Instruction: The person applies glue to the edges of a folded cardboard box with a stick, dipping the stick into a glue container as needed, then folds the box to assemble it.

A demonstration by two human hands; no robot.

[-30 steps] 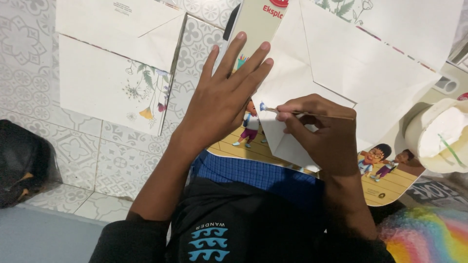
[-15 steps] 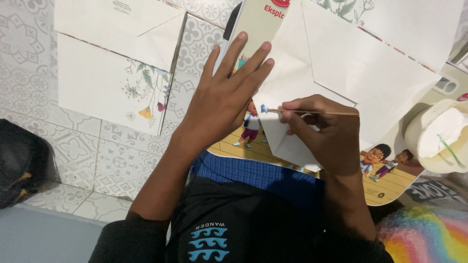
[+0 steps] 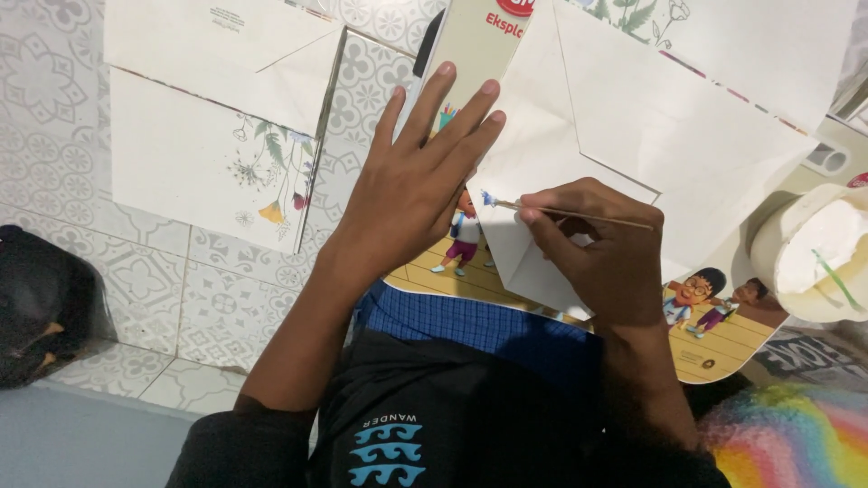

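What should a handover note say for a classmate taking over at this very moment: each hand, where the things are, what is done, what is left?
Left hand: flat, fingers spread, pressing on the picture book.
Right hand: pinches a thin stick, its blue tip at the edge of the white envelope lying flap open on the book.
Nearby: two flowered envelopes on the tiled floor; a white tub at the right.
Done: cannot tell how much edge is coated.
Left: envelope flap not yet folded shut.

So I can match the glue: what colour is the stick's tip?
Blue, on the stick's tip in the head view.
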